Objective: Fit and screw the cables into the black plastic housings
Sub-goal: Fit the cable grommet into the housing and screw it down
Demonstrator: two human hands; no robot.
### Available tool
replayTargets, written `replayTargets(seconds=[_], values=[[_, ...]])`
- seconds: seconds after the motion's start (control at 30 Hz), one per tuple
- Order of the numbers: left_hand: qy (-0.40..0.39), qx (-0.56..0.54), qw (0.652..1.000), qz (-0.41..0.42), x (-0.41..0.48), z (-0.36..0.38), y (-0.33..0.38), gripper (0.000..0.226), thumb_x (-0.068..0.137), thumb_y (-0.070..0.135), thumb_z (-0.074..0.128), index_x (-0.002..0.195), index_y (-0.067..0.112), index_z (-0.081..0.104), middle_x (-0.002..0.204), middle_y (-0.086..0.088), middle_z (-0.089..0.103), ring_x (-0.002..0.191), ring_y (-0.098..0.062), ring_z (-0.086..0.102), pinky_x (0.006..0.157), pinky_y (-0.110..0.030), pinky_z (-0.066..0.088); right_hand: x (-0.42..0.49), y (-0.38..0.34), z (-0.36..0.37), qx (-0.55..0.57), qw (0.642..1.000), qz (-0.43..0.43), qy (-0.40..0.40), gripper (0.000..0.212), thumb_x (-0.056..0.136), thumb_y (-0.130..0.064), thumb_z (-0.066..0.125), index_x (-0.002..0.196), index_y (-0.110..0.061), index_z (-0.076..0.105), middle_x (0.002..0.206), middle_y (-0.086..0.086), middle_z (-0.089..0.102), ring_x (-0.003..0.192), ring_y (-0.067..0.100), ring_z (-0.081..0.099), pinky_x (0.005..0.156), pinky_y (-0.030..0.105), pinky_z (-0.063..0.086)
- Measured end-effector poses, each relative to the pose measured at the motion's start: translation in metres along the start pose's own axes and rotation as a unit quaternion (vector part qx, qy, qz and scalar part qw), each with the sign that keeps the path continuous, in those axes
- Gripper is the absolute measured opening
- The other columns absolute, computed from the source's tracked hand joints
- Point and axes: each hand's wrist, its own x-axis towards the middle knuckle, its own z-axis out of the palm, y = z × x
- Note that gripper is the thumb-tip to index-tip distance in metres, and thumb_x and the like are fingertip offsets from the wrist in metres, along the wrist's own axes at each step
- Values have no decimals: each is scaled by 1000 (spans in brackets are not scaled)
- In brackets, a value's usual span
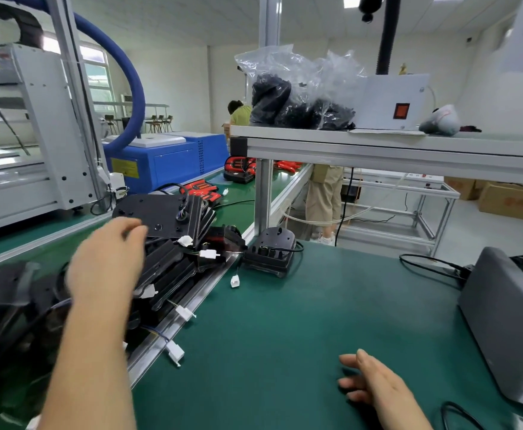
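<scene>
A heap of black plastic housings [173, 243] with white cable connectors [209, 253] lies at the left, on the conveyor belt and over its metal rail. My left hand [108, 262] hovers over the heap, blurred, fingers spread, holding nothing. One separate black housing [271, 249] with a cable stands on the green mat [285, 321] further back. My right hand [371, 383] rests low on the mat at the front right, fingers loosely apart and empty.
A dark grey box [508, 324] with cables stands at the right edge. A raised shelf [378, 147] carries plastic bags of black parts [297, 97]. Red-and-black units [201, 189] lie further along the belt. A person [323, 193] stands behind the bench.
</scene>
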Motion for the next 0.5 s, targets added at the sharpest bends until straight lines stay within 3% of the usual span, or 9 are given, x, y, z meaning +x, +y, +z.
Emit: replayTargets(seconds=[0.1,0.2,0.27,0.4,0.5], values=[[-65,-65,988,123,-17,48,59,21,92,36,51,104,30,66,102,2,68,89,-22,58,70,-31,42,0,-1,-1,5,1000,8,-3,27,96,-26,51,85,-16,74,70,13,71,60,21,59,75,36,51],[-222,-30,957,182,-33,118,107,25,91,35,52,107,22,67,112,-3,66,100,-25,58,82,-33,48,-1,-2,-7,-103,993,-49,15,20,94,-18,55,85,-25,72,82,1,71,61,1,61,67,12,46],[-281,29,939,196,-41,160,127,39,87,41,58,117,16,61,124,-7,56,112,-28,53,91,-38,47,0,-2,-15,-254,960,-116,12,16,93,-21,55,93,-33,65,102,-15,63,83,-12,57,73,0,38],[-290,189,908,235,-43,217,138,93,75,58,68,145,12,26,149,-10,29,137,-32,27,110,-43,27,3,-9,-25,-416,898,-145,-3,24,95,-34,44,116,-41,54,120,-25,47,106,-13,47,78,-3,28],[-295,273,885,233,-30,244,130,112,72,62,68,151,13,6,157,-11,13,143,-39,8,116,-49,7,12,-13,-31,-466,874,-137,-15,29,95,-35,39,119,-42,51,128,-21,45,109,2,44,86,6,29]])
